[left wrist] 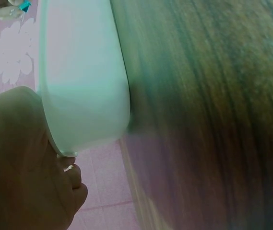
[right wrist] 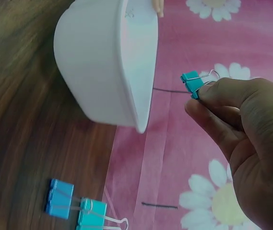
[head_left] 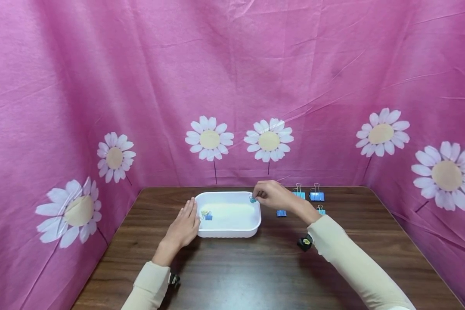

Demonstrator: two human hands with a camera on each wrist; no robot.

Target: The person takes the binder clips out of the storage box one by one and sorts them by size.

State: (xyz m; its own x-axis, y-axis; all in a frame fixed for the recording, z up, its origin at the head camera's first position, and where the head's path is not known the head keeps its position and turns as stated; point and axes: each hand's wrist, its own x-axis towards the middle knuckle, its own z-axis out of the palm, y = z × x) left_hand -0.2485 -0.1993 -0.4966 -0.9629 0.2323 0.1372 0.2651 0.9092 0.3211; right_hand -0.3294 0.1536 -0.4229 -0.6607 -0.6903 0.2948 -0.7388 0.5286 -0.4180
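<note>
A white rectangular tub (head_left: 228, 233) stands toward the back of the table. Against its left side rests my left hand (head_left: 183, 225), fingers straight along the rim; the left wrist view shows that hand (left wrist: 21, 158) beside the tub wall. My right hand (head_left: 273, 196) is at the tub's far right corner and pinches a small teal binder clip (right wrist: 192, 84) between thumb and fingers, its wire handles toward the hand. Inside the tub at the left lie a small blue binder clip (head_left: 209, 218) and a yellowish clip (head_left: 205, 213).
Right of the tub are a small blue clip (head_left: 281, 213), a larger teal clip (head_left: 299, 195), a larger blue clip (head_left: 316, 196) and a small teal clip (head_left: 321, 211), partly behind the right forearm. A pink flowered cloth (head_left: 232, 77) hangs around the wooden table (head_left: 232, 267).
</note>
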